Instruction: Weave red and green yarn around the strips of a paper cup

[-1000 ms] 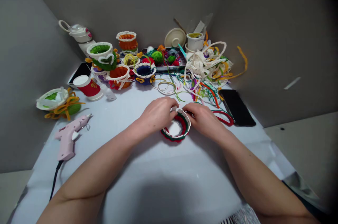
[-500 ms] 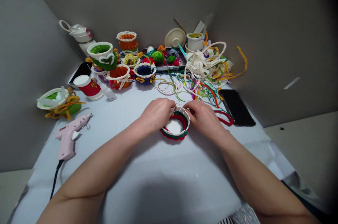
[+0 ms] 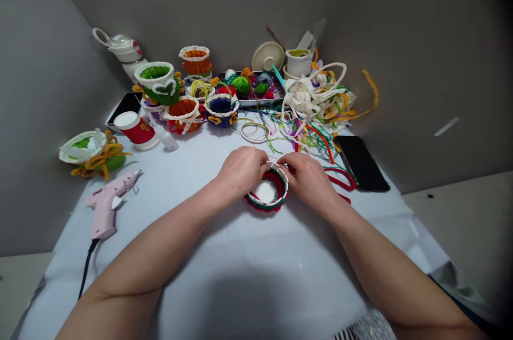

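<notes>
Between my hands, on the table, stands a small paper cup [image 3: 267, 203] woven round with red and dark green yarn, its white rim cut into strips. My left hand [image 3: 243, 171] is closed at the cup's far left rim, thumb and fingers pinched together over the edge. From the right, my right hand [image 3: 308, 177] is closed against the far right rim with bent fingers. Both sets of fingertips are partly hidden, so any yarn strand in them is hard to make out. A red loop of yarn [image 3: 342, 177] lies just beyond my right hand.
At the left lie a pink glue gun [image 3: 105, 211] and a green woven basket [image 3: 82, 148]. Several finished woven cups [image 3: 184, 114] stand behind. A tray [image 3: 256, 102] holds yarn balls; tangled trims [image 3: 308, 97] spread beside it. A phone [image 3: 363, 163] lies right.
The whole view has shifted slightly. My hands stay at the cup's far rim, with only a small movement of the left hand's fingers.
</notes>
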The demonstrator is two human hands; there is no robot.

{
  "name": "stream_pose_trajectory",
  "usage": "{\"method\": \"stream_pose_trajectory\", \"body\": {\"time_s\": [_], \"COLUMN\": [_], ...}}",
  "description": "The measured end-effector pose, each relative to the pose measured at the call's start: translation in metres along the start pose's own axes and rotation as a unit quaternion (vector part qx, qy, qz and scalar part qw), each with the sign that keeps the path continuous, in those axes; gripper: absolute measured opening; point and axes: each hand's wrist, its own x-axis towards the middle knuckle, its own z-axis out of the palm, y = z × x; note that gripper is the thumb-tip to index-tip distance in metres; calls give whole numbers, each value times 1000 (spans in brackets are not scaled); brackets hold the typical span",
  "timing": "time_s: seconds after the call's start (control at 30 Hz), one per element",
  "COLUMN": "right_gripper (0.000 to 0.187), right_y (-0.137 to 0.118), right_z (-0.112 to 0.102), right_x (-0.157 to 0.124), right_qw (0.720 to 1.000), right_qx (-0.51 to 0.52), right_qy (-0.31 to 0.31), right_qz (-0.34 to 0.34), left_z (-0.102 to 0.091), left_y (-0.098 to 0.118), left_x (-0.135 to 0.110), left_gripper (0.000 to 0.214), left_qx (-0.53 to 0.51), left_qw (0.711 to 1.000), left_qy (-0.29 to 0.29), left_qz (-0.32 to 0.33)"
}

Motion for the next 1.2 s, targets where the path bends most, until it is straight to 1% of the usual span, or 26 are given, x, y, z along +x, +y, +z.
{"method": "stream_pose_trajectory", "body": {"time_s": [0.1,0.23,0.33,0.43,0.6,0.73,0.83,0.93,1.0,1.1,1.2], "right_gripper": [19,18,17,16,14,13,14,15,17,21,22], "right_y": [3,6,10,11,3,-8,-14,-15,-14,-10,-7], "right_z": [1,-2,-10,-23,-41,-41,-39,-40,-43,-47,-51], "right_x": [0,1,0,-3,-5,-1,1,1,1,0,-2], "right_qw": [1000,1000,999,998,994,995,995,988,982,977,974], "right_qx": [-4,19,31,50,105,99,58,6,-17,-44,-47], "right_qy": [9,7,12,2,-13,0,-9,-45,-62,-61,-72], "right_qz": [-1,-5,-21,-35,-28,-29,-77,-147,-179,-200,-212], "left_z": [0,1,2,2,2,1,1,2,2,3,2], "left_y": [-1,-2,-2,-1,2,3,2,1,1,2,1], "left_x": [0,1,1,0,0,0,0,0,0,-1,-1], "left_gripper": [26,27,28,29,30,31,31,30,30,30,30], "left_qx": [4,6,8,9,16,24,35,44,46,47,45], "left_qw": [1000,1000,1000,1000,1000,1000,999,999,999,999,999], "left_qy": [5,7,9,7,10,11,8,8,11,11,8], "left_qz": [-10,-6,0,0,6,8,11,12,14,17,14]}}
